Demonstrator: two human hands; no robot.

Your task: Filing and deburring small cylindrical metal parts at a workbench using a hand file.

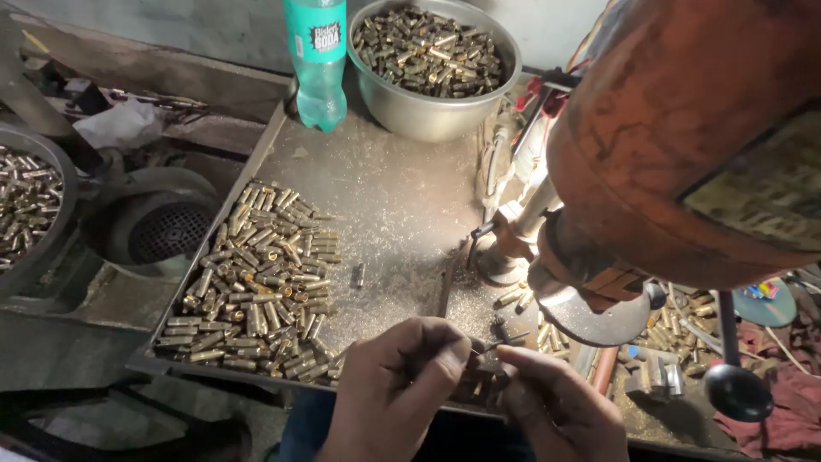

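The big rust-orange housing of a drill press (684,128) fills the upper right of the view, closest to the lens, with its round chuck end (599,316) hanging over the bench. Below it, at the bottom edge, the 2 hands meet. The left hand (393,389) has its thumb and forefinger pinched shut on a thin dark pin-like piece (489,346) that points toward the right. The right hand (560,402) is curled with its fingertips closed around a small dark part (487,370) held between the 2 hands, just above the tray's front lip; how much of that part each hand grips cannot be told.

On the left half of the flat metal tray (393,197) lies a heap of short brass tubes (256,282), and 1 single tube (358,275) lies apart near the tray's middle. At the tray's far edge stands a steel bowl (428,115) full of the same brass pieces, with a green plastic bottle (316,60) just beside it on the left. A 2nd bowl of brass pieces (26,205) shows at the left edge, off the tray. More brass tubes (684,321) lie scattered under the press on the right, near a black ball-ended lever (735,389).
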